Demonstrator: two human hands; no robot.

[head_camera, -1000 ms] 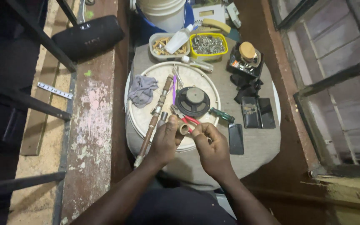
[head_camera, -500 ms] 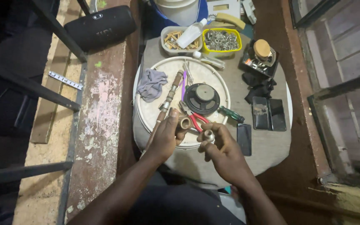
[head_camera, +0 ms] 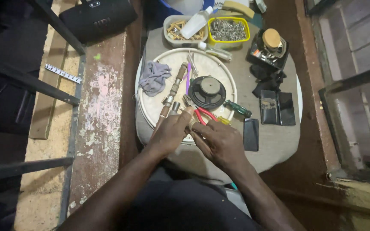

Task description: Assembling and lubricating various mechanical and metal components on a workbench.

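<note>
My left hand (head_camera: 171,130) and my right hand (head_camera: 219,141) meet at the near edge of the round white lid (head_camera: 230,81) on the bench (head_camera: 275,141), fingertips pressed together over a small fitting (head_camera: 192,124) that I can barely make out between them; both hands are curled in around it, pinching it from either side, the left from the left and the right from the near right. It sits right at the lid's near rim, almost wholly covered by my fingers. Just beyond my fingertips lie the red-handled pliers (head_camera: 200,114), their handles running toward my right hand and touching or nearly touching it. A long brass rod (head_camera: 174,87) slants from the far middle of the lid down to my left hand, ending beside my left fingers. The black speaker cone (head_camera: 207,91) rests on the lid just far of the pliers, with a green-handled screwdriver (head_camera: 237,108) to its right. A grey rag (head_camera: 153,78) lies on the lid's left side. A dark phone (head_camera: 251,134) lies flat on the bench just right of my right hand.
</note>
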